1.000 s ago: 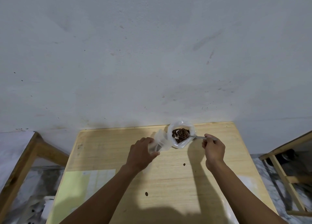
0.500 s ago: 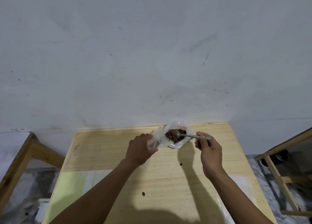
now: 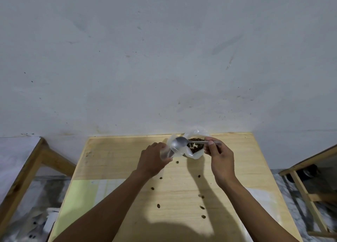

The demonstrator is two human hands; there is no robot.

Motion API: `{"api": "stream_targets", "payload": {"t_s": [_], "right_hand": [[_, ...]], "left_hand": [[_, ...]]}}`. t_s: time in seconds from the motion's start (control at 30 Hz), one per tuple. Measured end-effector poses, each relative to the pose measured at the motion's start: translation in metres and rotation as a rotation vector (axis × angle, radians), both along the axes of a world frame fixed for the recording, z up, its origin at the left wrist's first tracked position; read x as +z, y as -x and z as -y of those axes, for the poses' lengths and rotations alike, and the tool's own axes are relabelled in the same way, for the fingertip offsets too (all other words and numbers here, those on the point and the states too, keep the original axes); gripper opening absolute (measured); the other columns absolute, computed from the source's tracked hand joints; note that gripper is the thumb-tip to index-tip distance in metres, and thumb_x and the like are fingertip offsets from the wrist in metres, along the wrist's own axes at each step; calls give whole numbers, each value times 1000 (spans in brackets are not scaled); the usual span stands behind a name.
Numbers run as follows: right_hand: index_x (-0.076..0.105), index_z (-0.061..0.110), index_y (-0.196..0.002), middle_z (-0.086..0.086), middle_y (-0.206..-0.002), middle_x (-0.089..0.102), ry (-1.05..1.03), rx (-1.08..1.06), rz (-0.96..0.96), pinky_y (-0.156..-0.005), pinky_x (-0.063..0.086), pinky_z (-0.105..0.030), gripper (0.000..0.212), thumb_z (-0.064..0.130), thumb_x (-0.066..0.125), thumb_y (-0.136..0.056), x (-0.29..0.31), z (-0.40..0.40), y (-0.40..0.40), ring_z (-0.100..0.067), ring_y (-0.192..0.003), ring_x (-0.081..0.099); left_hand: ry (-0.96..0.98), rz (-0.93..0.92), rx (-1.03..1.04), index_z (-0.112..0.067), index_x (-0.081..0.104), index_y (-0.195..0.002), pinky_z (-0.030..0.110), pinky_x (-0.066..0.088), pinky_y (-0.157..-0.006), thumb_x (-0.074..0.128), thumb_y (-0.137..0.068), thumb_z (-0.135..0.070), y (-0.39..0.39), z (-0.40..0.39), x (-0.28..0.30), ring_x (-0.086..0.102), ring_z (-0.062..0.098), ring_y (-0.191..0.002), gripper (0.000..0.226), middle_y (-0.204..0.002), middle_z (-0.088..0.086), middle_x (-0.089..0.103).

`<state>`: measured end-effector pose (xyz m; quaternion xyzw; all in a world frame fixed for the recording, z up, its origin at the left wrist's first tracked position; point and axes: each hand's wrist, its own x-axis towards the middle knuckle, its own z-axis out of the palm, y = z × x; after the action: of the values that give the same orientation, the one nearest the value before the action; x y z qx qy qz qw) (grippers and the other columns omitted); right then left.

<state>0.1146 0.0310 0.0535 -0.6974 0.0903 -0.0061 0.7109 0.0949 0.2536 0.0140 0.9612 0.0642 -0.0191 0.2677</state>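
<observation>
My left hand [image 3: 152, 160] grips a clear plastic cup [image 3: 168, 149], tilted with its mouth toward the right. My right hand [image 3: 218, 155] pinches the handle of a metal spoon [image 3: 179, 143], whose bowl sits at the cup's mouth. Just behind the spoon stands a clear plastic bag [image 3: 196, 147] with brown pellets [image 3: 195, 146] inside, near the far edge of the wooden table [image 3: 113, 159]. Several loose pellets [image 3: 158, 205] lie scattered on the tabletop between my forearms.
A grey wall rises directly behind the table. Wooden frames stand at the left [image 3: 23, 176] and at the right [image 3: 300, 185] of the table. A pale green sheet [image 3: 80, 196] lies on the table's near left part.
The spoon has moved left from the bag of pellets to the cup's mouth. Several more pellets now lie on the table. The camera has shifted.
</observation>
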Motion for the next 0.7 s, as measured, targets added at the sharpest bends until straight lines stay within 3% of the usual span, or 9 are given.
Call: {"api": "stream_targets", "payload": {"t_s": [0.17, 0.33, 0.47, 0.7], "right_hand": [[70, 15, -94, -2, -78, 61, -171, -164, -80, -76, 53, -28, 22, 11, 50, -101, -2, 3, -2, -14, -72, 56], [64, 11, -91, -4, -75, 58, -263, -292, -191, -69, 48, -27, 20, 7, 47, -100, -20, 13, 1, -14, -65, 53], [65, 10, -91, -9, -80, 57, -169, -236, -283, -69, 48, -29, 21, 6, 46, -100, -47, 21, 13, -17, -68, 53], [71, 18, -90, -7, -81, 64, 35, -101, -363, -81, 51, -39, 24, 11, 50, -99, -79, 26, 33, -19, -74, 57]], "left_hand": [[76, -17, 50, -20, 57, -122, 36, 49, -87, 73, -78, -47, 10, -5, -5, 59, 15, -97, 54, -114, -4, 62], [140, -5, 110, -14, 56, -123, 24, 40, -79, 76, -80, -42, 21, -11, -8, 53, 11, -94, 55, -116, 0, 62], [191, 23, 142, -13, 57, -120, 24, 41, -80, 77, -79, -38, 28, -14, -7, 56, 12, -97, 52, -114, 0, 62], [220, 44, 151, -16, 57, -118, 32, 50, -85, 79, -77, -38, 37, -15, -10, 59, 16, -99, 51, -112, -3, 62]]}}
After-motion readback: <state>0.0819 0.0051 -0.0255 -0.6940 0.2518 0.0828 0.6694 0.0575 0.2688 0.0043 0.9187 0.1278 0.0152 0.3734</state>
